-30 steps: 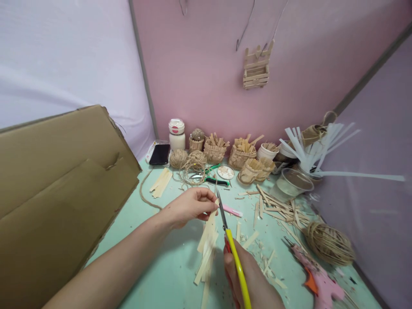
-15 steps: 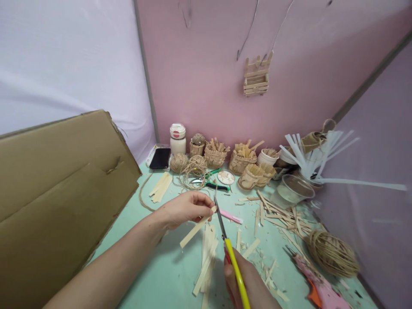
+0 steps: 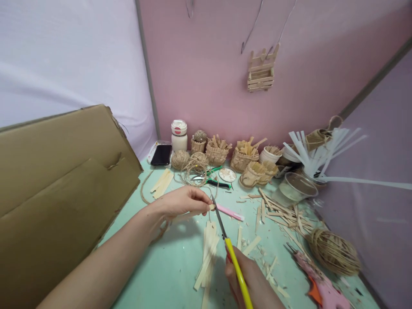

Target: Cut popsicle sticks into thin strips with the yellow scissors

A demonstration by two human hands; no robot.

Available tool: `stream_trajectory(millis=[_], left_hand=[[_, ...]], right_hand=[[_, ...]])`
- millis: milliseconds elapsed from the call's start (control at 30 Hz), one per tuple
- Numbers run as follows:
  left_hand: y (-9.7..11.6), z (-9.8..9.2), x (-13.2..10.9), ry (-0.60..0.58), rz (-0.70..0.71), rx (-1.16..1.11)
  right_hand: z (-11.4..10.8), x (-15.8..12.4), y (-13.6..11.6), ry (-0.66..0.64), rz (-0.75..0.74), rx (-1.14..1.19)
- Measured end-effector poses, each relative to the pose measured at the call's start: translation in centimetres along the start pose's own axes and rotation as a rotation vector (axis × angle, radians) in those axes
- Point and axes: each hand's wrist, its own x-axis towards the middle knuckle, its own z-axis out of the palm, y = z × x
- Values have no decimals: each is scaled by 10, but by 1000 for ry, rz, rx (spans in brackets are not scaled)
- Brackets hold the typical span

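Note:
My left hand [image 3: 189, 201] pinches a pale wooden strip [image 3: 186, 216], whose short end shows at the fingertips; most of it lies behind the hand. Yellow-handled scissors [image 3: 229, 244] are gripped in my right hand [image 3: 246, 274], blades pointing up and away, their tips beside the strip's end. Whether the blades touch the strip cannot be made out. More pale strips [image 3: 207, 253] lie in a loose pile on the green table below the hands. Just beyond the blades is a pink pen-like tool [image 3: 230, 212].
A cardboard sheet [image 3: 64, 180] stands at left. Behind are a phone [image 3: 161, 155], white jar [image 3: 179, 137], twine [image 3: 195, 165], green-handled pliers [image 3: 219, 184] and strip-filled baskets [image 3: 244, 159]. At right are a plastic cup [image 3: 296, 189], twine bundle [image 3: 334, 252] and pink glue gun [image 3: 322, 283].
The strip in my left hand has turned, its long part swinging from below the fingers to behind the hand. My left hand has shifted slightly left and up. The view has tilted slightly.

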Motion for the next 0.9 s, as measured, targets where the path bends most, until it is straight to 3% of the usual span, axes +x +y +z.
stream_trajectory(millis=[200, 567, 900], left_hand=[[1, -6, -3, 8, -22, 133], [-2, -20, -6, -80, -49, 346], [-4, -24, -8, -107, -3, 312]], right_hand=[[-7, -3, -5, -46, 38, -89], [-14, -8, -30, -145, 280, -244], [-6, -7, -12, 6, 135, 14]])
